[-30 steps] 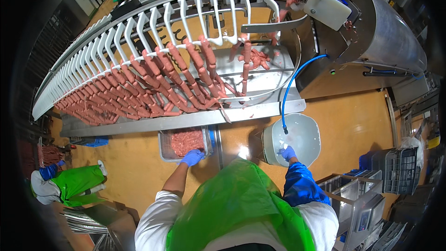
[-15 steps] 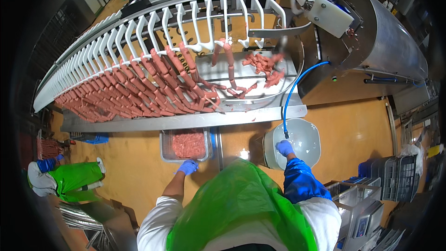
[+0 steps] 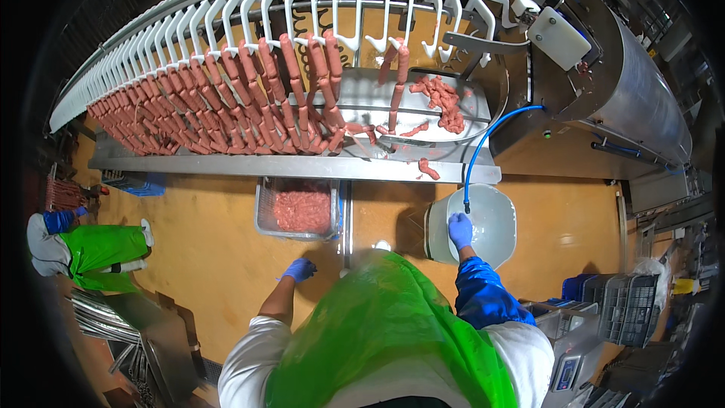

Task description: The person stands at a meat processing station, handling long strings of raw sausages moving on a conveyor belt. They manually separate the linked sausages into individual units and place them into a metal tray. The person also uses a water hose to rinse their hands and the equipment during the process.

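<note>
My left hand [image 3: 300, 270], in a blue glove, is open and empty, below a grey plastic crate [image 3: 260, 211] of minced pink meat [image 3: 300, 208]. My right hand [image 3: 460, 231] is closed over a pale plastic tub [image 3: 498, 223], just below the end of a blue hose [image 3: 476, 151]; its fingertips and anything in them are hard to make out. Above hang many linked sausages [image 3: 249, 91] on white hooks [image 3: 226, 7]. A pile of loose pink meat [image 3: 445, 106] lies on the steel tray below, and a small piece [image 3: 427, 169] sits on the front ledge [image 3: 362, 168].
A steel machine [image 3: 642, 106] fills the upper right. A co-worker in a green apron [image 3: 98, 249] is at the left. Stacked crates [image 3: 627, 306] and a steel unit [image 3: 563, 363] stand at the lower right, steel racks [image 3: 151, 340] at the lower left.
My left hand has drawn back from the meat crate. The sausage string at the right end has come down into the loose pile. A meat piece now lies on the front ledge.
</note>
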### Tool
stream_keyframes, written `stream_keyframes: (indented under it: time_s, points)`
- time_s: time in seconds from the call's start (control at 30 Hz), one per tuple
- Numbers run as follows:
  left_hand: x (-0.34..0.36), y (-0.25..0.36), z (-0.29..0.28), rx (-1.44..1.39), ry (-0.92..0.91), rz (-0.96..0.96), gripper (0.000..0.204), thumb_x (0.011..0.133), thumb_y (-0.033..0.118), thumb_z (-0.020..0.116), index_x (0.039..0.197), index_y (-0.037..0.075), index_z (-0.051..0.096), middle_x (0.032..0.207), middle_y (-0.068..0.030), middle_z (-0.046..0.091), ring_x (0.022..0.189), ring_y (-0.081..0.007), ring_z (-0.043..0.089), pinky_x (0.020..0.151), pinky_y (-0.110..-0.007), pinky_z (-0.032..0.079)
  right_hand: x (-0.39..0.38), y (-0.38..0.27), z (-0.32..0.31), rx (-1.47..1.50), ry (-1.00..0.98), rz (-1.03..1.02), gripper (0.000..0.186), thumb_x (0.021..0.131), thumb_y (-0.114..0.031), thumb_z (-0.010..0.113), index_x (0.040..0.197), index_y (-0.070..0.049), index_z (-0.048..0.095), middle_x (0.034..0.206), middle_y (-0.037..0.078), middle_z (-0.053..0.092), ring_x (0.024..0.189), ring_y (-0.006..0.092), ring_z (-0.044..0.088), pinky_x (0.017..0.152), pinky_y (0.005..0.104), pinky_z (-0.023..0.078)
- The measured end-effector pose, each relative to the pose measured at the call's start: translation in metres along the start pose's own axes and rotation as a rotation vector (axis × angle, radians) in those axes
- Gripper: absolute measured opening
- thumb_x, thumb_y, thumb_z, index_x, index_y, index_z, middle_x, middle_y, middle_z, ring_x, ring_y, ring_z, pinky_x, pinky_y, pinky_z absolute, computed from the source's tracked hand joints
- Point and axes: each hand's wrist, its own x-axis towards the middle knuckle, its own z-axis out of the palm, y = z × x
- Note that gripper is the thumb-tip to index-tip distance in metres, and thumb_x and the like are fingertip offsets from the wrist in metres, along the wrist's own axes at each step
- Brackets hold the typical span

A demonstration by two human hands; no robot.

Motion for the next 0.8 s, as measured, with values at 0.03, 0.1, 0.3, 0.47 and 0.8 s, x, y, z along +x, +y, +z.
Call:
stream_keyframes:
  time_s: [0.03,0.1,0.3,0.47,0.8]
  points:
    - [0.001,-0.016,0.011,0.129,0.039,0.134,0.022,0.088,0.023,0.055,0.099,0.009,0.069,0.094,-0.0087,0.067,0.078,-0.0252,0.065,0.072,-0.036,0.053,0.000,-0.011,-0.008,0.060,0.075,-0.037,0.026,0.081,-0.019,0.056,0.099,-0.004,0.065,0.094,0.021,0.065,0.091,0.0376,0.062,0.084,0.0443,0.047]
    - [0.003,-0.023,0.021,0.273,0.039,0.264,0.023,0.088,0.022,0.055,0.096,0.006,0.069,0.089,-0.0080,0.068,0.071,-0.0229,0.066,0.067,-0.035,0.054,0.003,-0.036,-0.022,0.139,0.181,-0.164,0.034,0.078,-0.015,0.060,0.110,-0.005,0.060,0.105,0.019,0.062,0.102,0.0359,0.058,0.088,0.0434,0.045]
    - [0.011,-0.041,0.029,0.060,0.007,0.162,0.021,0.085,0.023,0.058,0.100,0.014,0.070,0.100,-0.0088,0.067,0.088,-0.0275,0.063,0.081,-0.038,0.051,0.047,-0.132,-0.037,0.201,0.003,-0.338,0.066,0.072,-0.012,0.063,0.134,-0.007,0.041,0.118,0.028,0.047,0.109,0.0439,0.049,0.094,0.0464,0.042]
    - [0.000,0.030,-0.020,-0.025,0.040,-0.084,0.022,0.081,0.024,0.061,0.094,0.009,0.070,0.095,-0.0106,0.066,0.086,-0.0285,0.063,0.079,-0.038,0.051,0.092,-0.168,0.004,-0.151,-0.133,-0.190,0.060,0.074,-0.019,0.066,0.128,-0.006,0.044,0.119,0.028,0.045,0.107,0.0461,0.048,0.087,0.0506,0.047]
    - [0.017,-0.002,-0.064,0.318,0.163,0.189,0.019,0.082,0.020,0.061,0.098,0.010,0.068,0.099,-0.0109,0.065,0.092,-0.0313,0.061,0.084,-0.038,0.049,0.052,-0.330,0.109,0.358,-0.555,-0.748,0.031,0.085,-0.028,0.059,0.101,-0.002,0.064,0.097,0.021,0.064,0.097,0.0369,0.059,0.083,0.0424,0.048]
